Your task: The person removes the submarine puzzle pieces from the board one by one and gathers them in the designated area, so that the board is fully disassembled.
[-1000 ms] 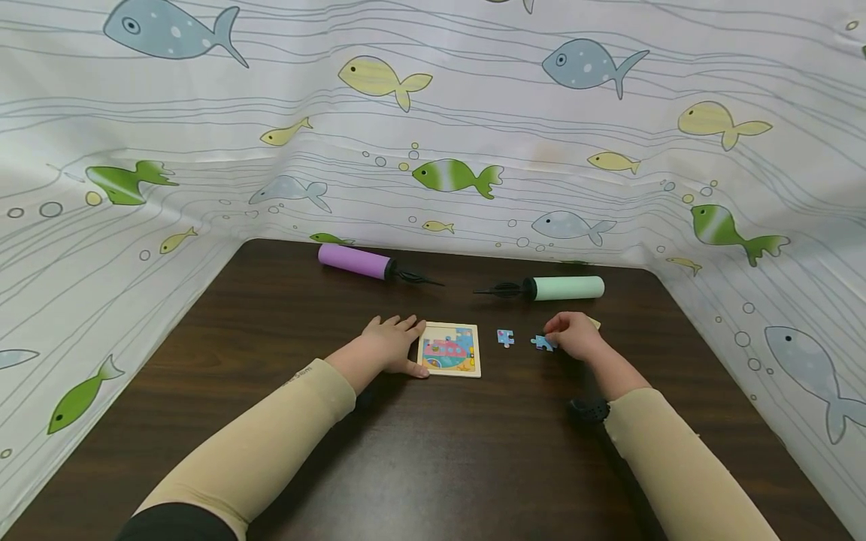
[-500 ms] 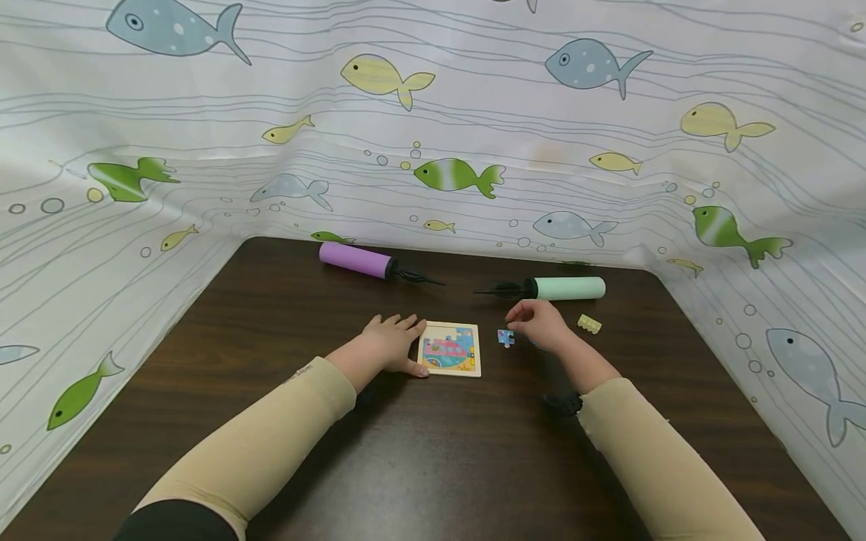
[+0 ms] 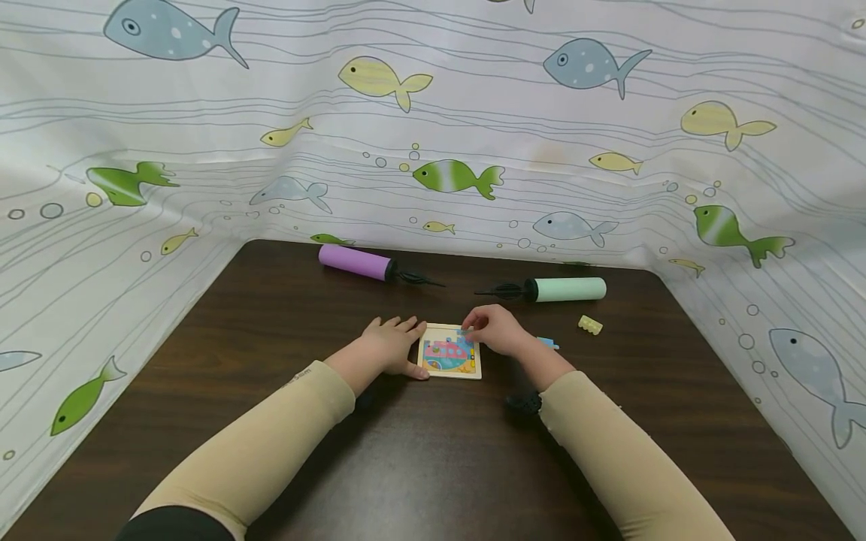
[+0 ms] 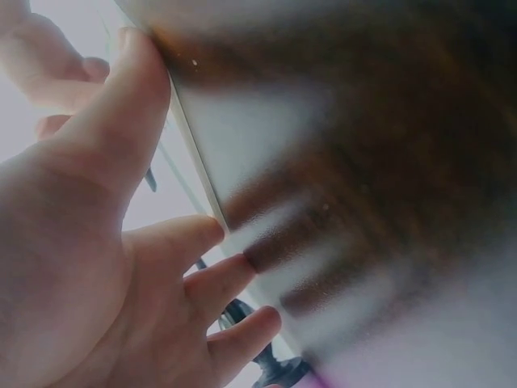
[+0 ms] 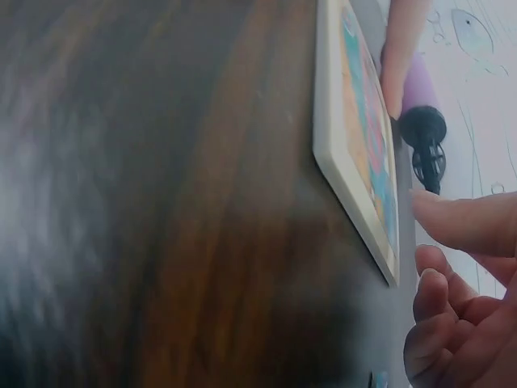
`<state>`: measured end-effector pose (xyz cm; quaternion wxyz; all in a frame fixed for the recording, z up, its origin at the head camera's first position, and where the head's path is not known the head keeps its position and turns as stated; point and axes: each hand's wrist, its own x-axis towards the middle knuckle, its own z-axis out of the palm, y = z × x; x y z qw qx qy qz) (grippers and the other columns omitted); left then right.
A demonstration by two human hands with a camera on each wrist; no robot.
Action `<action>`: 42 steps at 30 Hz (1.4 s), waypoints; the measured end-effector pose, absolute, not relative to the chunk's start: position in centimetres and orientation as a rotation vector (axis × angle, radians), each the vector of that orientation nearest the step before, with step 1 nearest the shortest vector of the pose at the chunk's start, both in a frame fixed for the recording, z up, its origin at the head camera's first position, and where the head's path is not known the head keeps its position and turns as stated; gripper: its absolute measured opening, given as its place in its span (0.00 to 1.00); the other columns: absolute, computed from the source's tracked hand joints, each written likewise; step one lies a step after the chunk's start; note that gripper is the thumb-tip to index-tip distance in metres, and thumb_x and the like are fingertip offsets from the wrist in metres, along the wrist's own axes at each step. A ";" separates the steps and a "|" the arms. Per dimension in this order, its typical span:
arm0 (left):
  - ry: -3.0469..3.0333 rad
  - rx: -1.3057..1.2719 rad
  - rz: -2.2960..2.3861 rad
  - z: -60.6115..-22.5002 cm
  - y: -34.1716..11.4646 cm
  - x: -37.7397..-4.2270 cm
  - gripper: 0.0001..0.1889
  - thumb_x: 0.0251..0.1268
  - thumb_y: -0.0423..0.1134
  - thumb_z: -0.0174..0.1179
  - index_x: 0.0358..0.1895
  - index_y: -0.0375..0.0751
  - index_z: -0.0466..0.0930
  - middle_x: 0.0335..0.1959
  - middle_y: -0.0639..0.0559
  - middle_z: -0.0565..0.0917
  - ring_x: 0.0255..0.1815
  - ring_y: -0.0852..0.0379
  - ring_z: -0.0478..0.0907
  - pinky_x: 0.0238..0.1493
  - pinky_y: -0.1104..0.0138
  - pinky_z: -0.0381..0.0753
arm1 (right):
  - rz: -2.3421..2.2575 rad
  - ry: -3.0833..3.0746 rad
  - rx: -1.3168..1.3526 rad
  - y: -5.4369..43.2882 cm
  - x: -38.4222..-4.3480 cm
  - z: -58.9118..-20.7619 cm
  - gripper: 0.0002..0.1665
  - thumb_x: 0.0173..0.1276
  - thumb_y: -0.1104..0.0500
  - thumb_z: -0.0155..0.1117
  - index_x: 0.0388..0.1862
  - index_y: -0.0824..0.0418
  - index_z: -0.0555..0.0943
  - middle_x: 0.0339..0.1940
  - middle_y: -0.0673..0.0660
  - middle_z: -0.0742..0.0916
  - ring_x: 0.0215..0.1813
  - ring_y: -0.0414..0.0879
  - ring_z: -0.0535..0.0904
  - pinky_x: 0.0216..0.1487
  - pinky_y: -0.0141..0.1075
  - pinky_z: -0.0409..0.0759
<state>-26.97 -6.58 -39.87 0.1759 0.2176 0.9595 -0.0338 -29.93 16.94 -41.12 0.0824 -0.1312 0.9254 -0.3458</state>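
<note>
A small wooden jigsaw puzzle with a pale frame [image 3: 449,376] and a pink submarine picture lies mid-table; part of its upper area is bare wood. My left hand [image 3: 389,346] rests at its left edge, fingers spread, thumb by the near-left corner. Over the upper-right corner is my right hand [image 3: 497,329], fingertips at the blue pieces there. In the right wrist view the right thumb [image 5: 464,222] stands apart from the curled fingers, and I see nothing held between them. A loose blue puzzle piece [image 3: 548,343] shows behind the right wrist, partly hidden.
A purple balloon pump [image 3: 355,261] and a mint-green balloon pump [image 3: 568,289] lie farther back, their black nozzles pointing inward. To the right sits a pale yellow toy brick [image 3: 590,324]. A fish-patterned curtain [image 3: 446,135] stands around the dark wooden table [image 3: 419,466].
My right hand has let go of a blue puzzle piece on the right and moved left to the puzzle. It now covers the nearer loose piece's spot. The left hand stays put.
</note>
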 end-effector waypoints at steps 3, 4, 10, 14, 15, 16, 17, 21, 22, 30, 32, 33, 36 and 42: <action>2.728 0.621 -0.102 -40.1 -6.6 -27.0 0.55 0.55 0.75 0.55 0.81 0.51 0.46 0.80 0.50 0.49 0.78 0.43 0.48 0.73 0.43 0.46 | -0.998 2.751 -0.420 16.4 -29.9 -41.2 0.05 0.63 0.64 0.72 0.39 0.58 0.87 0.33 0.54 0.80 0.36 0.49 0.72 0.35 0.38 0.73; 2.732 0.623 -0.100 -40.2 -6.6 -27.1 0.55 0.54 0.75 0.55 0.81 0.51 0.46 0.80 0.50 0.49 0.78 0.43 0.48 0.73 0.43 0.46 | -0.993 2.747 -0.423 16.2 -29.8 -41.2 0.06 0.63 0.64 0.72 0.39 0.57 0.87 0.33 0.54 0.80 0.36 0.49 0.72 0.35 0.38 0.72; 2.734 0.624 -0.096 -40.5 -6.6 -27.1 0.56 0.54 0.76 0.55 0.81 0.51 0.46 0.80 0.49 0.49 0.78 0.43 0.48 0.73 0.43 0.46 | -0.986 2.725 -0.417 15.9 -29.7 -41.4 0.05 0.63 0.63 0.73 0.38 0.57 0.86 0.32 0.54 0.80 0.35 0.49 0.72 0.34 0.38 0.72; 2.728 0.624 -0.096 -40.3 -6.7 -27.0 0.56 0.54 0.76 0.55 0.81 0.51 0.46 0.80 0.49 0.49 0.78 0.43 0.48 0.73 0.43 0.46 | -0.982 2.720 -0.418 15.9 -29.7 -41.7 0.04 0.64 0.63 0.72 0.36 0.58 0.85 0.31 0.54 0.79 0.33 0.49 0.72 0.33 0.38 0.71; 2.727 0.624 -0.094 -40.3 -6.7 -27.0 0.56 0.54 0.75 0.55 0.81 0.51 0.46 0.80 0.49 0.49 0.78 0.43 0.48 0.73 0.43 0.46 | -0.985 2.720 -0.421 15.9 -29.7 -41.7 0.04 0.64 0.63 0.72 0.36 0.58 0.85 0.31 0.54 0.79 0.33 0.49 0.71 0.33 0.38 0.71; 2.727 0.625 -0.094 -40.2 -6.7 -27.0 0.56 0.54 0.75 0.55 0.81 0.51 0.46 0.80 0.49 0.49 0.78 0.43 0.48 0.73 0.43 0.46 | -0.987 2.721 -0.426 15.9 -29.7 -41.7 0.03 0.64 0.63 0.72 0.35 0.58 0.85 0.31 0.54 0.79 0.33 0.49 0.71 0.33 0.38 0.70; 2.726 0.624 -0.094 -40.2 -6.7 -27.0 0.56 0.54 0.75 0.55 0.81 0.51 0.46 0.80 0.49 0.49 0.78 0.43 0.48 0.73 0.43 0.46 | -0.984 2.725 -0.430 15.9 -29.7 -41.7 0.03 0.64 0.64 0.72 0.35 0.59 0.85 0.31 0.54 0.79 0.33 0.49 0.71 0.33 0.38 0.70; 2.718 0.617 -0.100 -40.1 -6.6 -27.0 0.56 0.55 0.76 0.55 0.81 0.51 0.45 0.80 0.50 0.48 0.78 0.44 0.47 0.73 0.44 0.46 | -0.965 2.744 -0.440 15.8 -29.8 -41.8 0.04 0.63 0.64 0.72 0.33 0.58 0.84 0.33 0.55 0.77 0.36 0.49 0.70 0.35 0.39 0.70; 2.715 0.616 -0.102 -40.1 -6.6 -27.0 0.56 0.55 0.76 0.55 0.81 0.52 0.45 0.80 0.50 0.48 0.78 0.44 0.47 0.73 0.44 0.45 | -0.958 2.752 -0.443 15.8 -29.8 -41.8 0.04 0.63 0.64 0.73 0.33 0.58 0.84 0.34 0.55 0.76 0.36 0.49 0.70 0.36 0.39 0.70; 2.708 0.608 -0.105 -39.9 -6.6 -27.0 0.55 0.55 0.75 0.55 0.81 0.52 0.45 0.80 0.50 0.48 0.78 0.44 0.47 0.73 0.44 0.45 | -0.951 2.802 -0.499 15.7 -29.7 -41.7 0.06 0.61 0.65 0.74 0.30 0.57 0.84 0.38 0.55 0.74 0.39 0.50 0.70 0.43 0.43 0.72; 2.708 0.608 -0.103 -39.9 -6.6 -27.0 0.55 0.55 0.75 0.55 0.81 0.52 0.45 0.80 0.50 0.48 0.78 0.44 0.47 0.73 0.44 0.45 | -0.954 2.800 -0.492 15.7 -29.7 -41.7 0.06 0.61 0.65 0.75 0.30 0.57 0.84 0.38 0.55 0.75 0.39 0.50 0.71 0.43 0.42 0.73; 2.708 0.608 -0.101 -39.9 -6.6 -27.0 0.55 0.55 0.75 0.55 0.81 0.52 0.45 0.80 0.50 0.48 0.78 0.44 0.47 0.73 0.43 0.45 | -0.960 2.797 -0.486 15.7 -29.7 -41.7 0.06 0.61 0.65 0.75 0.30 0.57 0.84 0.38 0.55 0.76 0.39 0.50 0.71 0.43 0.42 0.73; 2.710 0.609 -0.095 -39.9 -6.6 -27.0 0.55 0.55 0.75 0.55 0.81 0.52 0.45 0.80 0.50 0.48 0.78 0.44 0.47 0.73 0.43 0.45 | -0.979 2.790 -0.462 15.6 -29.7 -41.6 0.08 0.61 0.65 0.75 0.36 0.58 0.82 0.38 0.54 0.77 0.40 0.50 0.72 0.42 0.42 0.73; 2.714 0.612 -0.100 -39.8 -6.6 -26.8 0.55 0.55 0.75 0.56 0.81 0.51 0.45 0.80 0.50 0.48 0.78 0.44 0.47 0.73 0.44 0.46 | -1.008 2.798 -0.393 15.6 -29.7 -41.7 0.17 0.60 0.64 0.75 0.45 0.61 0.78 0.38 0.55 0.78 0.40 0.51 0.71 0.42 0.42 0.72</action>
